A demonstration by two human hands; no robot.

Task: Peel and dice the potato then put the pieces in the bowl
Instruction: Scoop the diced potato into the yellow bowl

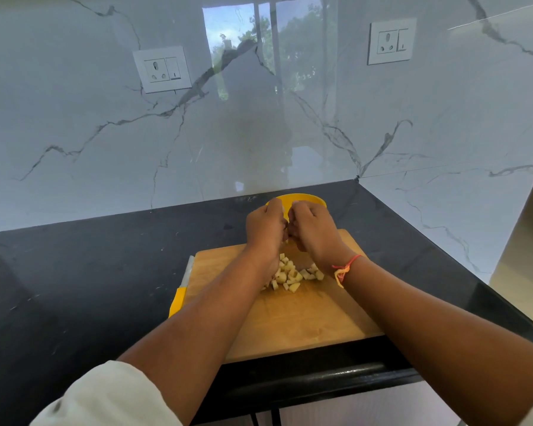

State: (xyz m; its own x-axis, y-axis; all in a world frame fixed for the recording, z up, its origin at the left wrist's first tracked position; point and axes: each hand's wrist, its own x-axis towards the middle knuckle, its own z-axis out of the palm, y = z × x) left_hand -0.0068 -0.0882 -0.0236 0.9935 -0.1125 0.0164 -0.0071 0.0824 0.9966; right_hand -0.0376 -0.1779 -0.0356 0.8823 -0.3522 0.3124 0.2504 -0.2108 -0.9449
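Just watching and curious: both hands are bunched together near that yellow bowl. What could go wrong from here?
1. The left hand and right hand seem to carry a scoop of potato just short of the yellow bowl; bits could slip between them onto the cutting board or counter.
2. The knife lies at the board's left edge by the left forearm; reaching back for the remaining potato pieces might knock it.

I can read no words, brand names or numbers anywhere before me. The only signs are a short dark line on the switch of the left wall socket (pixel 162 69) and of the right wall socket (pixel 391 41).
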